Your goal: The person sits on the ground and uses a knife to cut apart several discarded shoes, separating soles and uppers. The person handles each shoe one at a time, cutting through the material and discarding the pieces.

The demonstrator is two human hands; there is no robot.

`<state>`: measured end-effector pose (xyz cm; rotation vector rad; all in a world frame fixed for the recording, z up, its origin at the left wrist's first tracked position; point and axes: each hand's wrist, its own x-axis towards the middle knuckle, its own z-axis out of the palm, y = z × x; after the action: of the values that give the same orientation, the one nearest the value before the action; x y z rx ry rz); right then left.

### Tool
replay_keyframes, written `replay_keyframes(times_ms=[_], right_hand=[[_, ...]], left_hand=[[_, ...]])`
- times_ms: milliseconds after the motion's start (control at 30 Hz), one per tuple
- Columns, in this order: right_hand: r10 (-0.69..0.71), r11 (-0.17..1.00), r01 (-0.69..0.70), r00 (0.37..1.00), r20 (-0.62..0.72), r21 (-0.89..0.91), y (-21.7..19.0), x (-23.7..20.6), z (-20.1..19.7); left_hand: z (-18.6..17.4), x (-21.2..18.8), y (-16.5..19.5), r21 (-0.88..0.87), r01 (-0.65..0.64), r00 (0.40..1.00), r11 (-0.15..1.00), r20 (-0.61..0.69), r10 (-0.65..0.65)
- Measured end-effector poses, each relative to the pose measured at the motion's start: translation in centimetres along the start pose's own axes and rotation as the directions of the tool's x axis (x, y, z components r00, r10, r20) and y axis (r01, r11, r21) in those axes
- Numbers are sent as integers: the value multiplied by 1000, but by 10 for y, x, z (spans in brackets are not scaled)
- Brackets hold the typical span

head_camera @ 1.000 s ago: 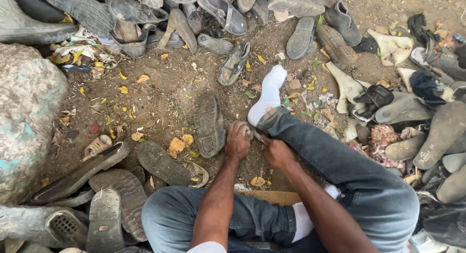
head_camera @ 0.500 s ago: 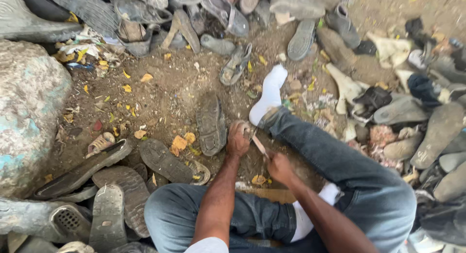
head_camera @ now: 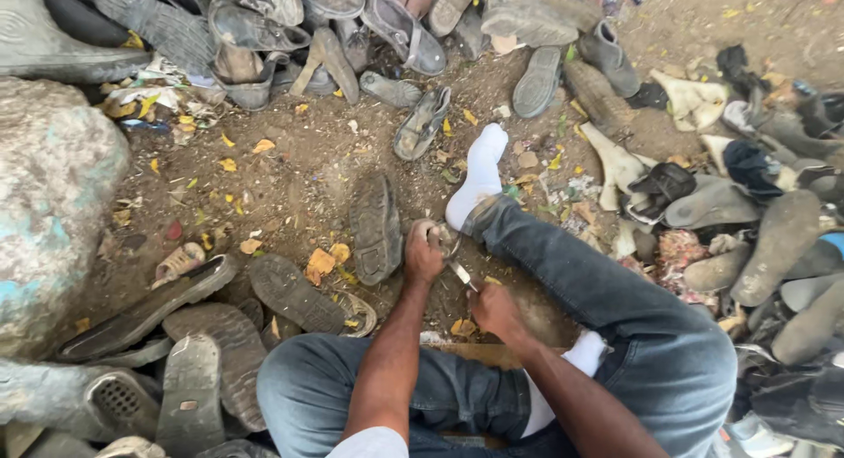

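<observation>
Between both sets of curled fingers, a small strip-like piece (head_camera: 457, 266) is gripped by left hand (head_camera: 424, 252) and right hand (head_camera: 494, 308), just above the jeaned shin (head_camera: 563, 260). Risk: a slip could jab the leg or drop it among worn soles (head_camera: 376, 229).

Single head-worn view, steeply downward, close above hands, lap and littered ground (head_camera: 290, 185).

Small piece (head_camera: 437, 238) in left hand (head_camera: 423, 254): mostly covered by fingers, kind unclear. Blade (head_camera: 460, 273) beside it: handle hidden in right hand (head_camera: 495, 310). Forearms cut off at bottom edge.
</observation>
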<state>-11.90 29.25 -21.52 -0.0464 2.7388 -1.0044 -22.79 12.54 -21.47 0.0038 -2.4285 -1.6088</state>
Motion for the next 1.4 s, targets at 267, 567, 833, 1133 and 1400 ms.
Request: replay_keyframes(times_ms=[267,567,833,1133,1400], right_hand=[[185,968,-181,983,10,-171,-10,22,5],[134,950,-120,991,29,-288,-28,17,-39],[-68,985,71,997,25,-157,-11,105,-19],[-54,995,56,998,24,-77,-22,146,4],[-6,992,22,992,130,-122,-12,117,-4]], left_hand=[[17,1,25,313,122,992,942,-52,-111],[9,14,18,164,543,840,824,-112,-531],[35,17,12,193,278,909,941,-369,-193],[38,24,-15,-98,335,829,937,-442,-342],[40,26,-19,-228,369,780,901,-451,-434]])
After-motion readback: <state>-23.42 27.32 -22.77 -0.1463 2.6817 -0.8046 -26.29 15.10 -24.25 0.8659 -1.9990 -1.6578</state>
